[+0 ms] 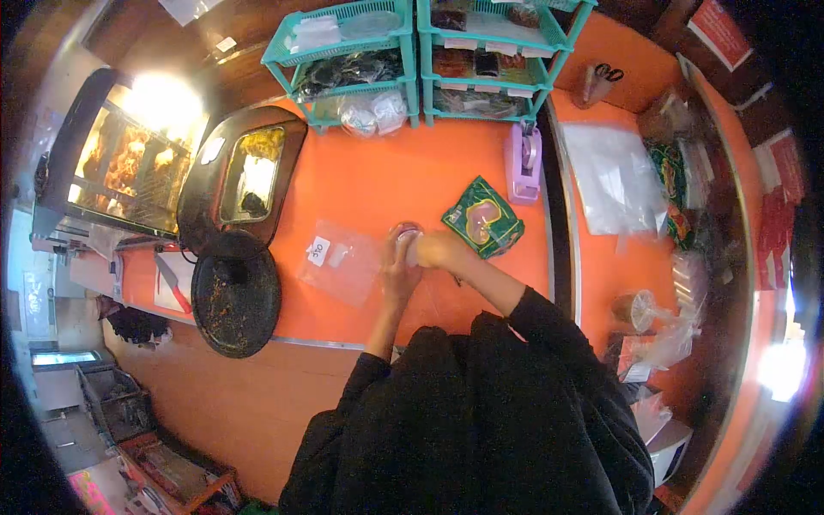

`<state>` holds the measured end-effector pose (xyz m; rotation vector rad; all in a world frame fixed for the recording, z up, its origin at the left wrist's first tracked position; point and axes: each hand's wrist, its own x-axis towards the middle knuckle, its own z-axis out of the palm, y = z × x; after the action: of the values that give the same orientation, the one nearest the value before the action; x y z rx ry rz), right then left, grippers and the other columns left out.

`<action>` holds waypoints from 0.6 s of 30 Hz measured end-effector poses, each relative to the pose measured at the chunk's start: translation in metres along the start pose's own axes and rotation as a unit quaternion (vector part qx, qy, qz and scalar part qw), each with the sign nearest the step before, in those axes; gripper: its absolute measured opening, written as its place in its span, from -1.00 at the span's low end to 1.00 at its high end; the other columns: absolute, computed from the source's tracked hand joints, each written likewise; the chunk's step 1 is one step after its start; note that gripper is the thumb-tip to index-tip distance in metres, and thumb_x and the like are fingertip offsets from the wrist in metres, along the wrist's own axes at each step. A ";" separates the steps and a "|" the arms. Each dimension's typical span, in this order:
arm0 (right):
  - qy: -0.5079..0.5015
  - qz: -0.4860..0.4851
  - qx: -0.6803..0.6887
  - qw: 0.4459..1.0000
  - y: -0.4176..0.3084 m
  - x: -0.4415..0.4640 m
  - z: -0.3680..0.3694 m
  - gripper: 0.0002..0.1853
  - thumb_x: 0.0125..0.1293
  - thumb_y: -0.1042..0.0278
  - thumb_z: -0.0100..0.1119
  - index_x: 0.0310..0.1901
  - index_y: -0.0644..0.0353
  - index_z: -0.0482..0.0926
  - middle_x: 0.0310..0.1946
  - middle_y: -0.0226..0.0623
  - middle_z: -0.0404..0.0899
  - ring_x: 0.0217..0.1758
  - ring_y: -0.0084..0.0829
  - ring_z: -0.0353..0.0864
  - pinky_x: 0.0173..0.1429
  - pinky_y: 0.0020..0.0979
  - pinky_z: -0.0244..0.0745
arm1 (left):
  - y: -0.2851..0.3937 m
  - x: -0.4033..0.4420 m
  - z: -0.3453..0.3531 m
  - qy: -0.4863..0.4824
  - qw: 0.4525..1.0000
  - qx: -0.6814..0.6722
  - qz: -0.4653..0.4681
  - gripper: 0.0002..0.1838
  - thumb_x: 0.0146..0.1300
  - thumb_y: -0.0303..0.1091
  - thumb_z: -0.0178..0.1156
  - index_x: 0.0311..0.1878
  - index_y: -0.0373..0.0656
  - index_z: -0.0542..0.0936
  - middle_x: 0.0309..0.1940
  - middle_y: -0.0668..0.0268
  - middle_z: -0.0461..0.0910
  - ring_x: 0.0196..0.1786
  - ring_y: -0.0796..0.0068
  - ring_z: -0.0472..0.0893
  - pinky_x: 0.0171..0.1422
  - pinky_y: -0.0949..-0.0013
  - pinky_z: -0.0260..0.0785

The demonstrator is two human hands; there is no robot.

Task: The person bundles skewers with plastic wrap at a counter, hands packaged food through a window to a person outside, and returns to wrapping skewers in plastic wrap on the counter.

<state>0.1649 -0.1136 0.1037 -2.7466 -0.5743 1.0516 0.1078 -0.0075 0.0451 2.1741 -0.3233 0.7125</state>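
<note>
Over the orange counter, my left hand (397,268) is closed around a small pale, partly see-through thing (415,250), perhaps a little plastic bag. My right hand (438,250) is curled against its right side, blurred, and what its fingers pinch is hidden. Left of my hands, a clear plastic bag (354,279) lies flat, with a white label (318,250) carrying a handwritten number. A green printed packet (505,233) with a clear heart-like window lies just beyond my right hand.
A purple tape dispenser (524,165) stands behind the packet. Teal shelf racks (412,64) line the back. At left are a metal tray (255,184), a round black lid (236,300), a red-handled knife (176,283) and a lit food cabinet (129,163). Plastic sheets (609,180) lie right.
</note>
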 end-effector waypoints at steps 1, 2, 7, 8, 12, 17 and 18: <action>0.021 -0.003 -0.008 1.000 0.003 0.014 0.005 -0.60 -0.01 0.21 0.08 -0.09 0.09 0.60 -0.09 -0.19 0.59 -0.01 -0.20 0.58 0.03 -0.20 0.48 | 0.000 -0.001 0.000 0.000 1.000 0.001 0.000 -0.46 -0.17 -0.50 0.35 -0.02 -0.13 0.45 0.09 0.11 0.40 0.16 0.04 0.40 0.20 0.09 0.31; 0.022 -0.004 -0.008 1.000 0.001 0.017 0.000 -0.60 -0.01 0.21 0.08 -0.09 0.09 0.60 -0.09 -0.19 0.59 -0.01 -0.20 0.58 0.03 -0.20 0.48 | -0.002 -0.004 0.001 0.000 1.000 0.001 -0.003 -0.42 -0.17 -0.47 0.37 0.02 -0.14 0.42 0.08 0.11 0.40 0.16 0.05 0.40 0.20 0.10 0.31; 0.016 0.034 -0.041 0.998 -0.014 0.017 -0.025 -0.61 -0.12 0.17 0.15 -0.20 0.11 0.65 -0.15 -0.18 0.62 -0.03 -0.24 0.60 0.00 -0.28 0.50 | -0.007 -0.014 0.012 0.033 0.999 -0.033 -0.017 -0.27 -0.17 -0.37 0.40 0.13 -0.18 0.31 0.05 0.08 0.42 0.11 0.04 0.43 0.14 0.12 0.33; 0.015 0.033 -0.042 0.998 -0.015 0.019 -0.026 -0.61 -0.12 0.17 0.15 -0.20 0.11 0.65 -0.15 -0.18 0.62 -0.03 -0.24 0.60 0.00 -0.28 0.50 | -0.004 -0.014 0.011 0.006 0.999 -0.008 -0.053 -0.26 -0.16 -0.35 0.40 0.15 -0.18 0.30 0.02 0.07 0.42 0.06 0.03 0.44 0.10 0.11 0.34; 0.014 0.039 -0.045 0.998 -0.010 0.036 -0.039 -0.55 -0.19 0.10 0.25 -0.20 0.12 0.65 -0.17 -0.19 0.62 -0.04 -0.24 0.60 -0.01 -0.30 0.51 | 0.001 -0.005 0.015 -0.006 0.990 -0.002 -0.140 -0.23 -0.16 -0.29 0.41 0.18 -0.19 0.29 -0.08 0.06 0.44 -0.06 0.02 0.47 0.00 0.09 0.34; -0.085 -0.006 -0.011 0.996 -0.016 -0.008 -0.099 -0.44 -0.13 -0.09 0.24 -0.15 0.18 0.62 -0.10 -0.09 0.58 0.01 -0.14 0.56 0.03 -0.24 0.49 | 0.011 0.015 0.011 0.012 0.990 0.028 -0.138 -0.30 -0.15 -0.25 0.42 0.10 -0.23 0.35 -0.17 0.06 0.44 -0.13 0.02 0.48 -0.08 0.11 0.34; -0.064 0.013 0.034 0.997 -0.016 -0.014 -0.104 -0.42 -0.06 -0.14 0.17 -0.15 0.21 0.62 -0.07 -0.05 0.56 0.04 -0.11 0.53 0.05 -0.21 0.46 | 0.011 0.018 0.011 0.027 0.991 0.043 -0.125 -0.33 -0.14 -0.25 0.42 0.06 -0.23 0.37 -0.20 0.07 0.44 -0.15 0.02 0.48 -0.11 0.12 0.34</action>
<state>0.2201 -0.1041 0.1946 -2.6492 -0.5098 1.2376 0.1214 -0.0234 0.0569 2.2218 0.0095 0.6530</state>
